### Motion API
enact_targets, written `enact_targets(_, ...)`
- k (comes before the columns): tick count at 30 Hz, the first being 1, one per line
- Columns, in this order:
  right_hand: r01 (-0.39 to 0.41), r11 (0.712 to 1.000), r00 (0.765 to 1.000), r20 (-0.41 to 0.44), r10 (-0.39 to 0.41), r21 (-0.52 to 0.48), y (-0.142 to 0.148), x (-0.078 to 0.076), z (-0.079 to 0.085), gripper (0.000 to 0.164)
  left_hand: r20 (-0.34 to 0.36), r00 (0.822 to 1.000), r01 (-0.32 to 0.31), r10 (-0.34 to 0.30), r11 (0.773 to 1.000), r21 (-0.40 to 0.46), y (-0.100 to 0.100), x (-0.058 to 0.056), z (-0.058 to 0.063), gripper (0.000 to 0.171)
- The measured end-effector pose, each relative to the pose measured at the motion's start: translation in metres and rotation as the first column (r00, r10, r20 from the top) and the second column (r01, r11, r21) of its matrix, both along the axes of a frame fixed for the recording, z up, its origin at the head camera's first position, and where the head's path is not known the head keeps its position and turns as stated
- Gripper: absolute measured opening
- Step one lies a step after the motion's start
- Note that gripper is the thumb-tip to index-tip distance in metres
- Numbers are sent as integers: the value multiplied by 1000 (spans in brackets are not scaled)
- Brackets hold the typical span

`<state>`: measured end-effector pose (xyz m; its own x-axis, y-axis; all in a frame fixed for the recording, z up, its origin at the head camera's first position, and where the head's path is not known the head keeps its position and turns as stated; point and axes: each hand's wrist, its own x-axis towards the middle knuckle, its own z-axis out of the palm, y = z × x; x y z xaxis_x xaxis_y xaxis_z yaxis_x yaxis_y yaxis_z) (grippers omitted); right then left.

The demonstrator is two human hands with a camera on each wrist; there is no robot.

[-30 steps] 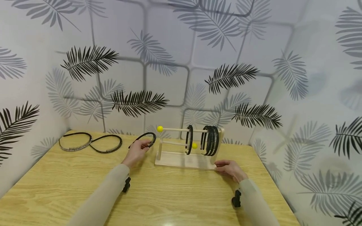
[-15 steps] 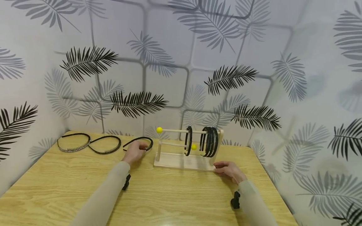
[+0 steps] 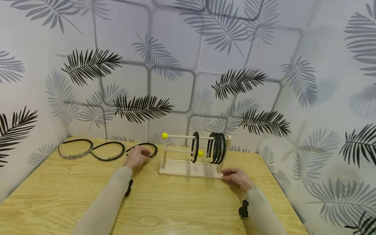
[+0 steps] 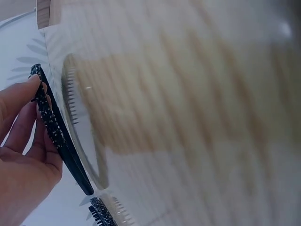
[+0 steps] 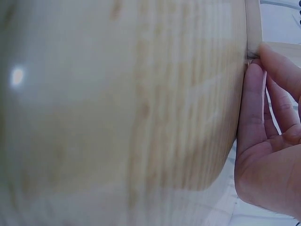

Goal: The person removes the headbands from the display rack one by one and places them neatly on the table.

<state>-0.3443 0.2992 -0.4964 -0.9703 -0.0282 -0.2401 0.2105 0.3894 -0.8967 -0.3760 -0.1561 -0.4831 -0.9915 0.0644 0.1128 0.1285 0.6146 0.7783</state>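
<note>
My left hand (image 3: 137,157) pinches a black toothed headband (image 3: 152,150) low over the wooden table, left of a pale wooden rack (image 3: 188,169). In the left wrist view, my thumb and fingers are on the speckled part of this headband (image 4: 49,120), its ends pointing away. My right hand (image 3: 238,179) grips the right front corner of the rack's base, thumb and fingers against its edge (image 5: 254,28). On the rack's upper rod, several black headbands (image 3: 218,148) cluster at the right end. One more headband (image 3: 195,147) hangs farther left, around both rods.
Two headbands lie at the table's far left: a grey-speckled headband (image 3: 74,155) and a black headband (image 3: 113,159), touching or nearly so. Yellow balls cap the upper rod (image 3: 165,135) and lower rod (image 3: 200,153). A patterned wall covering (image 3: 176,88) stands behind the table (image 3: 176,205).
My left hand has moved left and slightly down with the headband, away from the rack. The right hand stays at the base's corner. The view has shifted slightly.
</note>
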Motion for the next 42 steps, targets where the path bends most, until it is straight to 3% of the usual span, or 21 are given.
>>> enact_targets(4,-1,1000,1000,8,1,-25,0,0,-1,39,13,1000,2,-2,1000,-24,-2,-2,0,25)
enact_targets(11,2,1000,1000,19,-2,-31,0,0,-1,39,-31,1000,3,-5,997,-74,-2,-4,1,18)
enact_targets(19,5,999,1000,22,-5,-32,0,-1,0,38,7,1000,-1,2,999,-44,-1,-4,3,19)
enact_targets(27,-4,999,1000,21,5,-43,0,-2,1,38,-13,1000,9,-9,1000,-25,2,-2,4,20)
enact_targets(35,-9,999,1000,19,9,-31,1,-2,1,39,-77,996,44,-40,998,45,14,10,6,17)
enact_targets(42,-3,1000,1000,15,3,-28,0,1,0,39,-11,999,35,-33,979,200,27,22,8,22)
